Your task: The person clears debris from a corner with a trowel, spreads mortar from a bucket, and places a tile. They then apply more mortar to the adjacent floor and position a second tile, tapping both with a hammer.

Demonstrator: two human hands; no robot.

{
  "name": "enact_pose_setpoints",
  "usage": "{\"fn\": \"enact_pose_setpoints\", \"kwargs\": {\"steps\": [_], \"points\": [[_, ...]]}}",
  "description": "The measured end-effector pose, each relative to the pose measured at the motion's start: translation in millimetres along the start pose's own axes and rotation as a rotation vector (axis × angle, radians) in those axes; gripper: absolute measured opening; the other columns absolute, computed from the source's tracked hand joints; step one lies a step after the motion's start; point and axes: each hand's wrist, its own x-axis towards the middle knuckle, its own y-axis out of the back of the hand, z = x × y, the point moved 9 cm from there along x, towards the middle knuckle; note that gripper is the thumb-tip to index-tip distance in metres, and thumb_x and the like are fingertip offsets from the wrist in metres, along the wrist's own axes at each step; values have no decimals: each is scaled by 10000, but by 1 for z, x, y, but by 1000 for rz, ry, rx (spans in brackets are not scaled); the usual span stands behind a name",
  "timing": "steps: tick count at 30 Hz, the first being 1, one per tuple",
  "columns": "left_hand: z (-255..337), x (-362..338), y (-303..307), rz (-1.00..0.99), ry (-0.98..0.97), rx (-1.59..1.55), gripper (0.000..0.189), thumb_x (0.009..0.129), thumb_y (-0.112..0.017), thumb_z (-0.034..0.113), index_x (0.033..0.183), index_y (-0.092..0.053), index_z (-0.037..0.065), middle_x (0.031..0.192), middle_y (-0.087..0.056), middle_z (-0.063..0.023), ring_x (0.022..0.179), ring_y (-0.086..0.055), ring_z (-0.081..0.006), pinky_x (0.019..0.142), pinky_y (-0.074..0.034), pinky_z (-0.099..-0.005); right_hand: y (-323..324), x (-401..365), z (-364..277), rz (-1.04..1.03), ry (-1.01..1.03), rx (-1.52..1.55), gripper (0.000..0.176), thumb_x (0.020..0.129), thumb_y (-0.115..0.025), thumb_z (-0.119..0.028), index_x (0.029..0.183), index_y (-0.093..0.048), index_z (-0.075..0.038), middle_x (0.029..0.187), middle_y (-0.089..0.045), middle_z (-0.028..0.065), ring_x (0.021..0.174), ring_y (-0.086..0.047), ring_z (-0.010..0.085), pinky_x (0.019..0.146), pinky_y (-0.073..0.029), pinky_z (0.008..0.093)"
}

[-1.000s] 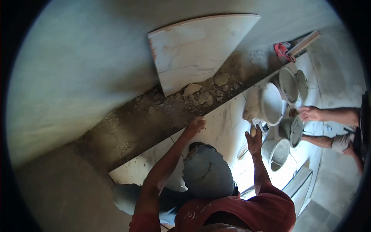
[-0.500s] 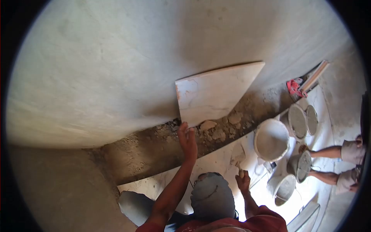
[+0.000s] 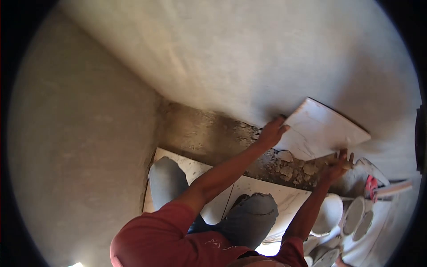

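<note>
A white marble-patterned tile [image 3: 322,127] leans at a slant against the wall above the dirt strip. My left hand [image 3: 272,132] grips its left edge, fingers behind and thumb on the face. My right hand [image 3: 336,168] is at the tile's lower right edge, some fingers stretched up towards it. A trowel [image 3: 372,170] is held in that same hand, its handle across the palm and its blade pointing right. Rubble [image 3: 287,168] lies in the dirt just below the tile.
Laid floor tiles [image 3: 202,171] run along the dirt strip [image 3: 191,133], under my knees. At the lower right stand a white bucket [image 3: 329,216] and several mortar buckets [image 3: 354,216]. A red item [image 3: 370,186] and a wooden strip [image 3: 393,189] lie near the wall. Another wall [image 3: 89,133] rises at left.
My left hand has moved from near the tile's lower corner to grip its left edge. My right hand has brought the trowel from over the floor up to the tile. The view has turned.
</note>
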Motion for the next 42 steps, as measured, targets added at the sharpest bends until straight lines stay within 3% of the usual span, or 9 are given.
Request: {"fn": "enact_pose_setpoints", "kwargs": {"steps": [4, 6, 13, 20, 23, 25, 27, 33, 42], "points": [[10, -16, 6, 23, -111, -5, 245, 868, -543, 237, 898, -429, 22, 742, -516, -213, 726, -529, -411, 624, -393, -461, 26, 19, 21, -63, -75, 23, 491, 877, -564, -250, 1262, -393, 2, 1138, -529, 145, 1006, -522, 234, 863, -413, 355], [11, -33, 7, -21, -121, 43, 233, 868, -541, 223, 886, -423, 23, 749, -518, -218, 749, -531, -424, 626, -393, -467, 48, 30, 27, -191, 36, -490, 464, 871, -574, -264, 1231, -437, -5, 1094, -528, 114, 945, -523, 226, 843, -423, 346], [22, -43, 23, 16, -290, -33, 206, 846, -563, 180, 879, -414, 43, 740, -487, -200, 717, -500, -435, 602, -375, -475, 56, 15, 14, -184, -98, 38, 406, 797, -644, -125, 1149, -495, 11, 1067, -560, 71, 950, -535, 174, 829, -433, 318], [104, -47, 156, -67, -350, 8, 244, 874, -551, 253, 966, -507, 32, 839, -552, -167, 779, -547, -311, 720, -430, -374, -48, -45, -101, -276, -28, -24, 407, 774, -647, -94, 1133, -488, 11, 1049, -558, 74, 905, -556, 171, 798, -463, 326], [105, -51, 225, -29, -293, 69, 257, 889, -527, 162, 1126, -510, 64, 955, -609, -63, 915, -567, -177, 807, -462, -335, -102, -70, -99, -457, -83, 53, 428, 765, -654, -96, 1138, -480, 19, 1062, -554, 76, 914, -555, 172, 781, -472, 330], [88, -61, 270, 18, -78, -30, 258, 892, -529, 169, 1127, -515, 63, 964, -589, -47, 882, -540, -137, 791, -449, -302, -139, -96, -78, -507, -104, 105, 460, 755, -666, -108, 1151, -469, 18, 1077, -550, 83, 924, -552, 173, 769, -477, 335], [64, -71, 315, 146, -53, 49, 310, 886, -542, 245, 1112, -513, 35, 957, -605, -100, 858, -555, -177, 798, -444, -324, -185, -136, -64, -713, -181, -294, 479, 758, -679, -139, 1158, -463, 14, 1065, -557, 86, 914, -555, 173, 779, -468, 322], [-42, -103, 406, 416, 74, -12, 360, 880, -539, 227, 1159, -491, 6, 1065, -565, -110, 995, -508, -195, 908, -379, -322, -277, -231, 13, -854, -228, 36, 356, 752, -694, -73, 1059, -529, 0, 957, -601, 43, 873, -554, 126, 786, -436, 279], [-151, -118, 470, 577, 183, -273, 392, 894, -509, 230, 1206, -450, -1, 1159, -512, -96, 1075, -455, -186, 962, -319, -318, -361, -299, 64, -915, -225, -8, 372, 746, -718, -159, 1028, -545, 12, 952, -607, 58, 855, -553, 132, 772, -439, 276]]}}
